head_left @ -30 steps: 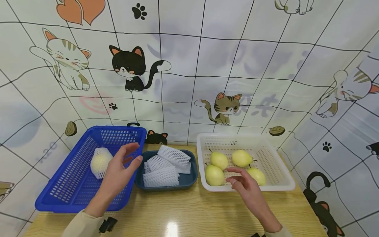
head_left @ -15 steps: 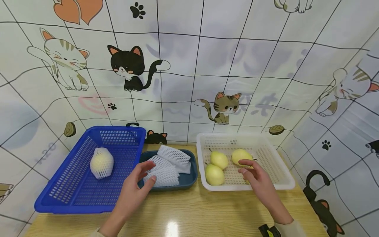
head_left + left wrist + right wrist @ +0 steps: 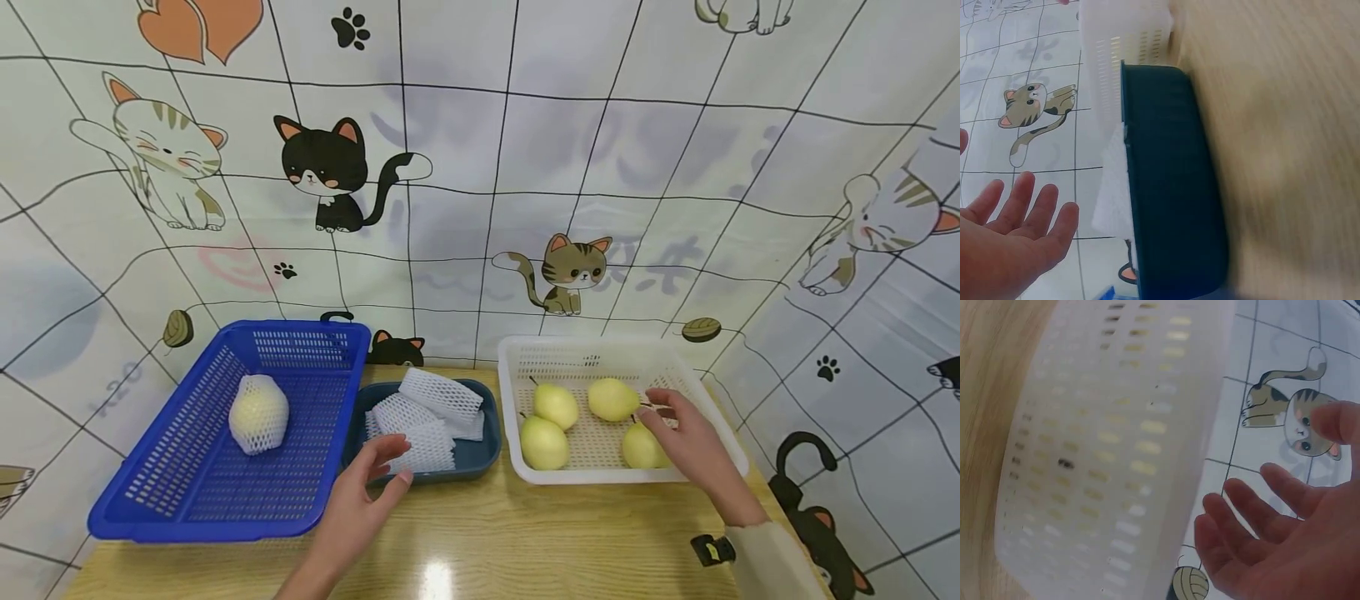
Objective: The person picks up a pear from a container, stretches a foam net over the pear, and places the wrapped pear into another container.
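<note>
My right hand [image 3: 693, 446] hovers over the right side of the white basket [image 3: 735, 458], fingers loosely bent and holding nothing. Beneath and beside its fingertips are a yellow-green pear [image 3: 642, 447] and another pear [image 3: 613, 400]; whether it touches either is unclear. Two more pears, one of them a pear [image 3: 543, 443] at the front left, lie in the same basket. My left hand [image 3: 360, 500] is held in front of the dark teal tray [image 3: 472, 475], fingers relaxed, gripping nothing. White foam net sleeves [image 3: 420, 446] lie in that tray, partly behind the left fingers.
A blue basket [image 3: 202, 529] stands at the left, with one pear in a foam net [image 3: 258, 414] inside. Bare wooden table [image 3: 510, 550] lies in front of the containers. A cat-patterned sheet [image 3: 465, 167] rises behind them.
My left hand has moved right and down, from over the blue basket to in front of the teal tray. My right hand has shifted rightward over the white basket. The pears look unmoved.
</note>
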Demonstrator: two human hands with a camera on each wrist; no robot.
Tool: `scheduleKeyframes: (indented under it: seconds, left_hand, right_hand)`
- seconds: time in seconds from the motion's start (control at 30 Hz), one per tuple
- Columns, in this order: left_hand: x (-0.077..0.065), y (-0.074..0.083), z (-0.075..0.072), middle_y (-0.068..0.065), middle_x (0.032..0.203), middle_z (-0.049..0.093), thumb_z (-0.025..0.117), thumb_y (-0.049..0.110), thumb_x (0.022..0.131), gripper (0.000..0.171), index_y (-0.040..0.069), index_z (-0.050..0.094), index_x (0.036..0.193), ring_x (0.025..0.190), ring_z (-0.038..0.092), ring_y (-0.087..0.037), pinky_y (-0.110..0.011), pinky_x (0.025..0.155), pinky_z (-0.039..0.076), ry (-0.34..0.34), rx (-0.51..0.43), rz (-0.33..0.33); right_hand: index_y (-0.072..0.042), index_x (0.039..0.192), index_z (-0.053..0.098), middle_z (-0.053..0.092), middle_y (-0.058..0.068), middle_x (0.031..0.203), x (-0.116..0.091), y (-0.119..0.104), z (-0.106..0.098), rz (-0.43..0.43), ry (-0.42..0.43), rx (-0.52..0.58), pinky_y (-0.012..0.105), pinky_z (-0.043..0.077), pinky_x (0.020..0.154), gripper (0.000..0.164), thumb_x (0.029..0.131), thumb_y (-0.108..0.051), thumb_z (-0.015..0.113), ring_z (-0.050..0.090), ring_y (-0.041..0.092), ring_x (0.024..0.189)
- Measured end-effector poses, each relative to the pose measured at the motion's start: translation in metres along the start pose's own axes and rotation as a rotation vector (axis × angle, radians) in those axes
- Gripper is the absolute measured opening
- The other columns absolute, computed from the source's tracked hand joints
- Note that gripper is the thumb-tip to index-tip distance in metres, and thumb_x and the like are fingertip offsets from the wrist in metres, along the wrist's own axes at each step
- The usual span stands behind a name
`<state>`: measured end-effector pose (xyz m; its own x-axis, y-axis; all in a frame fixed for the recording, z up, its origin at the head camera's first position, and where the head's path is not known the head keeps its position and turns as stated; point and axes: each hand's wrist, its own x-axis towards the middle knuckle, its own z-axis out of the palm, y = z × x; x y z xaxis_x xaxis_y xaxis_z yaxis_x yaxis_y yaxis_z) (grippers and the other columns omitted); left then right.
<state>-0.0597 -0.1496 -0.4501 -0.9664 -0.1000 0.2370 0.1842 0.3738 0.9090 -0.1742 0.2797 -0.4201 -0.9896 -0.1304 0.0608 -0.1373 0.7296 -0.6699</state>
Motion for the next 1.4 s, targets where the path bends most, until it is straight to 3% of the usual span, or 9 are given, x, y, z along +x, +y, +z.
scheduleKeyframes:
  seconds: [0.23,0.53,0.7,1.0,1.1,1.2,1.3,1.4]
  left_hand:
    - [-0.005,-0.009,0.005,-0.001,0.125,0.070,0.072,0.008,0.096,0.037,0.005,0.063,0.132,0.119,0.064,-0.021,-0.042,0.100,0.052,0.008,0.015,-0.040]
    - [-0.012,-0.017,0.003,-0.007,0.128,0.069,0.071,0.011,0.098,0.037,0.006,0.062,0.133,0.121,0.063,-0.022,-0.040,0.102,0.051,0.001,-0.062,-0.098]
    - [-0.013,-0.019,0.002,-0.008,0.127,0.069,0.070,0.009,0.098,0.036,0.005,0.062,0.133,0.120,0.063,-0.022,-0.036,0.100,0.052,0.004,-0.091,-0.102]
    - [-0.011,-0.018,0.002,-0.009,0.128,0.068,0.069,0.011,0.099,0.037,0.005,0.061,0.134,0.121,0.063,-0.026,-0.032,0.098,0.051,-0.010,-0.113,-0.131]
    - [-0.011,-0.018,0.002,-0.009,0.129,0.068,0.068,0.010,0.099,0.037,0.005,0.061,0.135,0.122,0.062,-0.028,-0.030,0.098,0.051,-0.011,-0.118,-0.136]
    - [-0.010,-0.018,0.002,-0.009,0.128,0.068,0.068,0.008,0.099,0.037,0.005,0.060,0.135,0.122,0.063,-0.027,-0.029,0.098,0.051,-0.007,-0.122,-0.136]
    - [-0.010,-0.019,0.003,-0.010,0.128,0.068,0.068,0.007,0.098,0.037,0.004,0.060,0.135,0.121,0.063,-0.025,-0.030,0.097,0.051,-0.003,-0.125,-0.134]
    - [-0.010,-0.019,0.003,-0.010,0.127,0.068,0.068,0.007,0.099,0.037,0.005,0.061,0.134,0.121,0.063,-0.025,-0.030,0.097,0.051,-0.001,-0.125,-0.136]
  right_hand:
    - [0.013,0.154,0.029,0.032,0.040,0.153,0.011,0.016,0.001,0.051,-0.087,-0.127,0.069,0.042,0.099,0.084,0.106,-0.052,0.050,0.039,0.060,0.133]
    - [0.019,0.152,0.024,0.026,0.047,0.151,0.023,0.024,0.005,0.127,-0.168,-0.219,0.071,0.040,0.100,0.093,0.104,-0.057,0.050,0.036,0.063,0.134]
    - [0.020,0.150,0.025,0.030,0.047,0.150,0.029,0.030,0.006,0.161,-0.226,-0.245,0.070,0.042,0.099,0.098,0.102,-0.059,0.054,0.038,0.063,0.133]
    - [0.031,0.138,0.030,0.037,0.051,0.141,0.035,0.033,0.009,0.191,-0.296,-0.339,0.066,0.048,0.095,0.101,0.098,-0.055,0.061,0.046,0.064,0.125]
    - [0.032,0.135,0.032,0.039,0.052,0.138,0.036,0.034,0.010,0.193,-0.316,-0.358,0.063,0.049,0.093,0.103,0.095,-0.057,0.063,0.051,0.062,0.121]
    - [0.031,0.130,0.038,0.051,0.047,0.126,0.038,0.034,0.010,0.190,-0.329,-0.362,0.058,0.052,0.088,0.098,0.094,-0.056,0.065,0.061,0.051,0.105]
    - [0.029,0.122,0.044,0.058,0.037,0.110,0.040,0.033,0.010,0.191,-0.333,-0.365,0.054,0.053,0.081,0.091,0.094,-0.055,0.066,0.059,0.037,0.089]
    - [0.029,0.120,0.045,0.057,0.038,0.109,0.041,0.033,0.010,0.201,-0.345,-0.374,0.054,0.053,0.081,0.091,0.094,-0.055,0.066,0.060,0.037,0.089]
